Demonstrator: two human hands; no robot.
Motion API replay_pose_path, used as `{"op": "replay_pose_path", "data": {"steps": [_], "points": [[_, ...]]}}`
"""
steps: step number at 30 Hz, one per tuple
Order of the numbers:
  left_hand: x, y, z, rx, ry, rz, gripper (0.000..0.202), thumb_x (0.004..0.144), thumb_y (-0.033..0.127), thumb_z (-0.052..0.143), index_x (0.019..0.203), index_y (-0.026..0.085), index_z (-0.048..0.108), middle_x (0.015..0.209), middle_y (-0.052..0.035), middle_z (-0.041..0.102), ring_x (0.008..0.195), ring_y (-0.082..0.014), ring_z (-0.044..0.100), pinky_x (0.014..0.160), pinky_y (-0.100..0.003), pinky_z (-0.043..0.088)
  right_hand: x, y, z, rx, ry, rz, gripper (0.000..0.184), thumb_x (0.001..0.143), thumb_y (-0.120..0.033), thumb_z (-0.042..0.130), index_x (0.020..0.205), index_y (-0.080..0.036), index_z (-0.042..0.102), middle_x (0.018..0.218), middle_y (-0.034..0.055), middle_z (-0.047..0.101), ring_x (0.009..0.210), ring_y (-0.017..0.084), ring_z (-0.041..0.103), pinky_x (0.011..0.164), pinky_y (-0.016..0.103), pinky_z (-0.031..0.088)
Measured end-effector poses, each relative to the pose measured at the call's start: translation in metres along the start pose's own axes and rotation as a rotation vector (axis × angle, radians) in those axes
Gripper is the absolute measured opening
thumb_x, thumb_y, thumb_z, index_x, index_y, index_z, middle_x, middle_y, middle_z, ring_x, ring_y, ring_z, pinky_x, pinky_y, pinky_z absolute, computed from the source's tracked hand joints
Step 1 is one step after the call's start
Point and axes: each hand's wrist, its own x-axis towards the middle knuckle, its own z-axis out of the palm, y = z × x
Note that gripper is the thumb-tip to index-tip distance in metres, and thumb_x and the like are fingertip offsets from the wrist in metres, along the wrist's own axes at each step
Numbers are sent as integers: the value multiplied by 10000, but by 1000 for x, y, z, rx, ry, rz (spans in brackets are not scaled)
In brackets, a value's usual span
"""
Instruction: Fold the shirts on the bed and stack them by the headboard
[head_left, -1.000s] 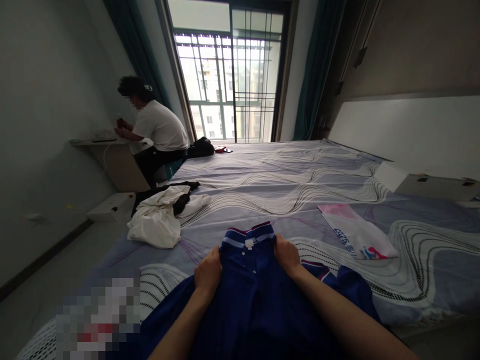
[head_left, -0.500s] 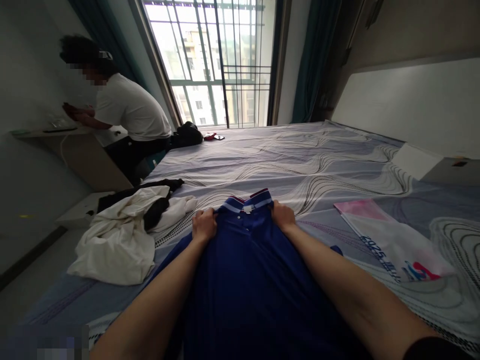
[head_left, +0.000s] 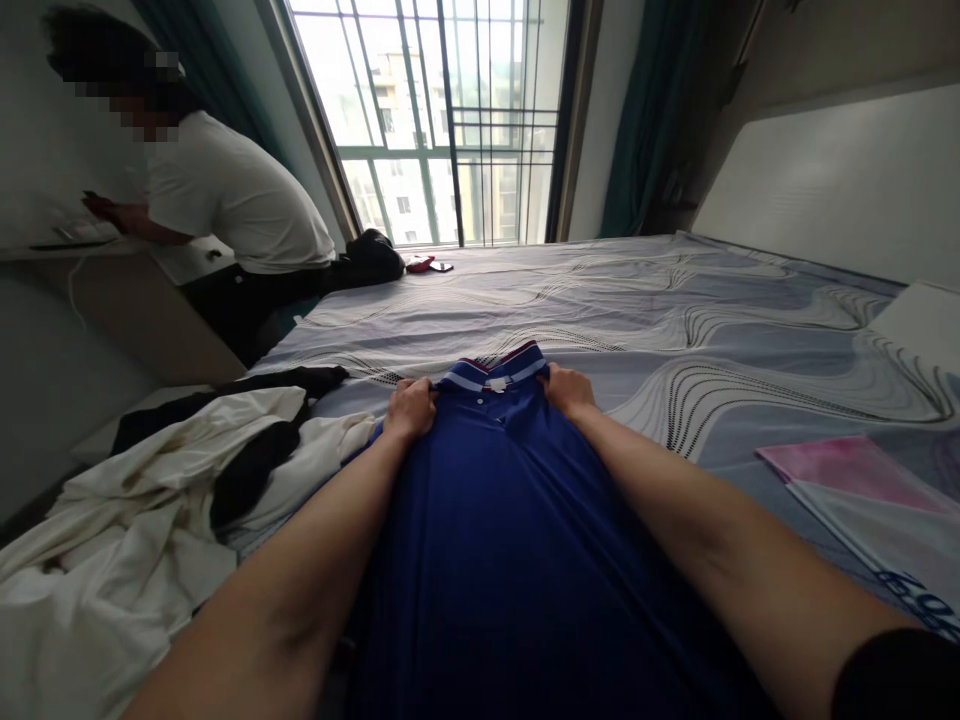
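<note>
Shirt (head_left: 480,500) between 2 outstretched arms (head_left: 334,525)

You are in what looks like a home bedroom: a wide bed (head_left: 570,280) with a wavy-lined sheet (head_left: 712,390) spreads before you, rumpled clothes (head_left: 165,480) lie on its left side, and teal curtains (head_left: 656,120) flank a large barred window (head_left: 453,150) facing a building (head_left: 390,120) outside.

Left arm (head_left: 307,575) and right arm (head_left: 705,520) stretched forward; left hand (head_left: 411,407) and right hand (head_left: 568,388) gripped firmly, apart, nearly level.
</note>
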Motion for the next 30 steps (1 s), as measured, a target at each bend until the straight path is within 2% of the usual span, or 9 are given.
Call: {"op": "replay_pose_path", "data": {"steps": [3, 7, 9, 12, 18, 22, 26, 28, 30], "points": [[-4, 6, -1, 18, -3, -21, 377, 976, 366, 401, 1246, 174, 582, 1258, -162, 635, 1268, -287, 510, 1043, -400, 411, -5, 0, 0, 20, -16, -4, 489, 1015, -510, 393, 1297, -133, 524, 1249, 193, 638, 1185, 314, 597, 993, 421, 428], [-30, 18, -9, 39, 1, -111, 579, 982, 398, 344, 1436, 47, 424, 1417, -284, 513, 1345, -386, 461, 1089, -561, 348, -37, 18, -6, 21, -75, -108, 640, 972, -606, 435, 1437, -168, 464, 1500, 161, 463, 1392, 304, 398, 1141, 454, 291], [-54, 21, -15, 42, -44, -98, 656, 980, 455, 340, 1501, 57, 362, 1527, -271, 423, 1437, -399, 359, 1146, -589, 273, -60, 38, -12, 34, -146, -136, 683, 983, -628, 377, 1532, -223, 361, 1614, 112, 328, 1491, 281, 245, 1197, 487, 183], [-104, 19, -26, 72, -172, -3, 706, 982, 516, 302, 1562, 112, 300, 1646, -186, 260, 1527, -359, 194, 1209, -549, 188, -101, 79, -26, 45, -243, -107, 709, 997, -640, 309, 1588, -251, 254, 1679, 74, 178, 1548, 262, 76, 1222, 545, 49], [-221, 22, -57, 103, -214, 58, 639, 989, 479, 264, 1569, 216, 318, 1657, -97, 251, 1538, -301, 187, 1209, -567, 199, -193, 155, -56, 140, -234, -29, 604, 1014, -535, 393, 1547, -251, 362, 1654, 78, 263, 1541, 247, 147, 1230, 537, 75], [-306, 35, -80, 125, -121, -11, 660, 975, 463, 284, 1544, 138, 371, 1642, -126, 288, 1519, -329, 241, 1201, -535, 244, -269, 188, -77, 253, -165, 23, 551, 1047, -420, 276, 1528, -179, 397, 1624, 111, 327, 1529, 236, 206, 1240, 512, 97], [-426, 49, -85, 42, -41, -91, 740, 953, 514, 262, 1527, 61, 373, 1620, -180, 323, 1513, -323, 262, 1209, -521, 243, -364, 203, -88, 549, -28, 19, 629, 1015, -494, 305, 1532, -143, 379, 1567, 157, 420, 1473, 257, 349, 1235, 506, 166], [-492, 60, -80, -57, -29, -100, 758, 934, 568, 281, 1539, 120, 366, 1614, -133, 357, 1523, -288, 248, 1222, -515, 237, -410, 201, -89, 666, 16, -21, 726, 934, -570, 479, 1536, -179, 373, 1515, 148, 493, 1416, 274, 434, 1203, 487, 272], [-549, 76, -75, -122, -36, -127, 790, 849, 660, 426, 1491, 200, 450, 1600, -103, 391, 1527, -307, 230, 1217, -544, 252, -447, 194, -92, 760, 54, -33, 786, 809, -548, 665, 1481, -200, 456, 1451, 137, 559, 1361, 298, 491, 1170, 483, 328]]}}
